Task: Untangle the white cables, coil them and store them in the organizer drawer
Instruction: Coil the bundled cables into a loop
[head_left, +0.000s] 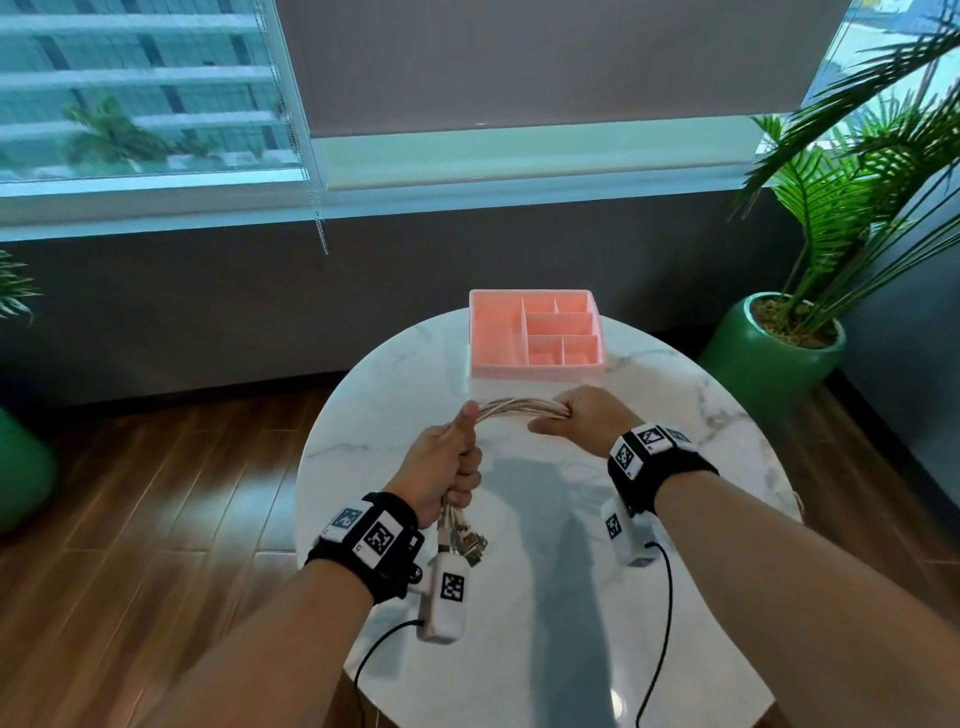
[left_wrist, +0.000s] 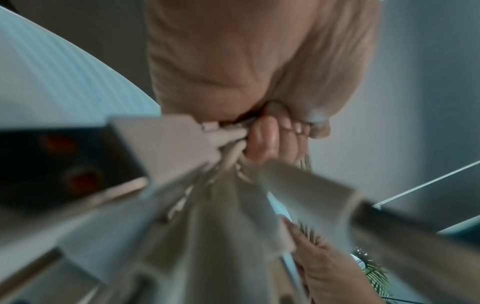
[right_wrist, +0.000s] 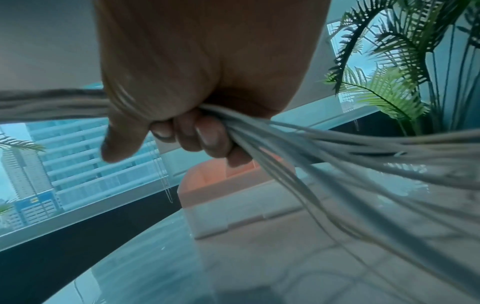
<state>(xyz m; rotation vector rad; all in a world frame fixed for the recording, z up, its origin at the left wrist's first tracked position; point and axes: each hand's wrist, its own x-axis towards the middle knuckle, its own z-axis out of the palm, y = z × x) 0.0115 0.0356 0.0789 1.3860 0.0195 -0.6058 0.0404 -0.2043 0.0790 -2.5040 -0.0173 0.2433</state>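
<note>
White cables (head_left: 511, 406); pink organizer (head_left: 535, 370); white grey-veined marble table (head_left: 701, 415).

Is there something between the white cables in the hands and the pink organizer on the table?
Nothing visible. Left hand and right hand hold the white cables just in front of the pink organizer; only bare marble table lies between, and its open compartments look empty.

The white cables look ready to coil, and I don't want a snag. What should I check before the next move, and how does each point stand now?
1. Left hand grips the white cables near the plugs: ok.
2. Right hand holds the bundle further along: ok.
3. Strands between the hands run together: ok.
4. Strands beyond the right hand are untangled: cannot tell, they fan out loosely.
5. Pink organizer on the table has bare compartments: ok.
6. Cables are coiled: not ok.
</note>
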